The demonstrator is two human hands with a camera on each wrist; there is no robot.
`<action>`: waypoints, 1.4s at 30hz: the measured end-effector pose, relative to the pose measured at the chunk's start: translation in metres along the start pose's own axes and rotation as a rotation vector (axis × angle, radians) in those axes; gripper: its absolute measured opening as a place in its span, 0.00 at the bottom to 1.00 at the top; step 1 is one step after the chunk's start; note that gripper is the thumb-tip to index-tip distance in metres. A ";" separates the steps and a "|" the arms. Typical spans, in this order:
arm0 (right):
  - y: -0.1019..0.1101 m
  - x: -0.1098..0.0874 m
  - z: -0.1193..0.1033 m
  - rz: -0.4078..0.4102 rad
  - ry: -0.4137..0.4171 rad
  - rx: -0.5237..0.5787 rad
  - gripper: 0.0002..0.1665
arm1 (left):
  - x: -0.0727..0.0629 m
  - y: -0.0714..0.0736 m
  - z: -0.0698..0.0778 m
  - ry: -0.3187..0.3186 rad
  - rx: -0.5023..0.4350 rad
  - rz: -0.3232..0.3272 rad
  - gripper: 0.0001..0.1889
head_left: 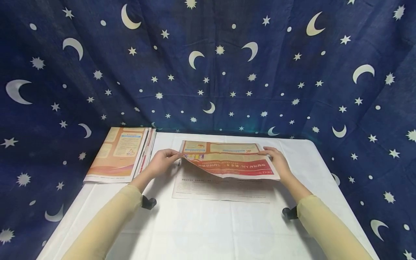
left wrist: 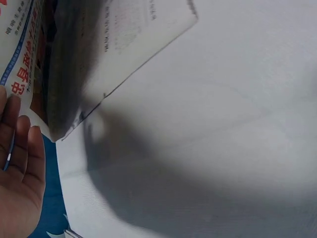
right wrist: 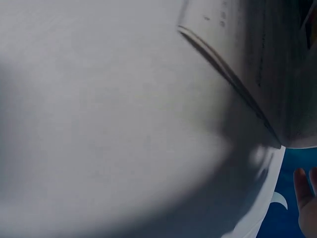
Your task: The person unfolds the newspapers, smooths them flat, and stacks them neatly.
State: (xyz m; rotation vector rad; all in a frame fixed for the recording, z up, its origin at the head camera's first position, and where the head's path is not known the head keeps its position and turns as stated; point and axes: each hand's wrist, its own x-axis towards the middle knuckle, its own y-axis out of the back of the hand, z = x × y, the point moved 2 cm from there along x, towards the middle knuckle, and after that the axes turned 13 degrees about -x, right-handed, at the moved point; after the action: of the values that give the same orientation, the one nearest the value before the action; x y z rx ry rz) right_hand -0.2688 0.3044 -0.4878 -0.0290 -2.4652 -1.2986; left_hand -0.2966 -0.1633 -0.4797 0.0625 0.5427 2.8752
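An open newspaper (head_left: pixel 224 159) with a red headline band and orange panels lies in the middle of the table, its upper sheet raised and bent. Below that sheet, a grey printed page (head_left: pixel 224 191) rests on the cloth. At the left edge of the raised sheet, my left hand (head_left: pixel 163 161) pinches the paper between thumb and fingers. On the opposite side my right hand (head_left: pixel 277 162) grips the right edge. The left wrist view has the left hand (left wrist: pixel 22 168) beside the lifted sheet; only some fingertips of the right hand (right wrist: pixel 307 198) appear in the right wrist view.
A stack of folded newspapers (head_left: pixel 120 155) sits at the table's back left. White cloth (head_left: pixel 201 231) covers the table. A dark blue curtain (head_left: pixel 224 90) with moons and stars hangs right behind its back edge.
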 end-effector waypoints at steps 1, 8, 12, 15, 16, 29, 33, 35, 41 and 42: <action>0.001 0.000 0.000 0.030 0.034 0.002 0.18 | 0.000 0.000 0.001 0.000 -0.010 0.005 0.17; 0.003 0.006 -0.005 0.009 -0.028 0.057 0.12 | 0.006 0.005 0.012 -0.086 -0.056 0.039 0.13; 0.007 0.010 -0.012 -0.021 -0.136 0.147 0.21 | 0.008 0.009 0.019 -0.086 -0.132 0.049 0.15; 0.013 0.013 -0.016 -0.027 -0.208 0.191 0.29 | 0.009 0.010 0.024 -0.077 -0.173 0.062 0.17; 0.015 0.014 -0.017 -0.024 -0.227 0.204 0.31 | 0.010 0.010 0.025 -0.075 -0.187 0.067 0.17; 0.014 0.018 -0.010 -0.081 -0.342 0.250 0.32 | 0.025 0.006 0.038 -0.048 -0.218 0.116 0.22; 0.001 0.017 0.001 -0.187 -0.434 0.218 0.32 | 0.036 0.002 0.039 -0.031 -0.270 0.142 0.23; -0.005 0.016 0.004 -0.217 -0.468 0.177 0.33 | 0.041 -0.001 0.038 -0.023 -0.284 0.149 0.23; -0.016 0.017 0.012 -0.185 -0.494 0.135 0.32 | 0.047 -0.011 0.026 0.021 -0.196 0.093 0.21; -0.017 0.017 0.013 -0.179 -0.496 0.139 0.32 | 0.048 -0.012 0.022 0.034 -0.165 0.078 0.20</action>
State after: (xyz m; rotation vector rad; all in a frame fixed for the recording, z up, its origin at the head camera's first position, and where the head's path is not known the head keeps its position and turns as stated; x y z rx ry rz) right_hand -0.2916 0.3023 -0.5022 -0.1103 -3.0348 -1.3114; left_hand -0.3392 -0.1336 -0.4636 0.0086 0.3135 2.9899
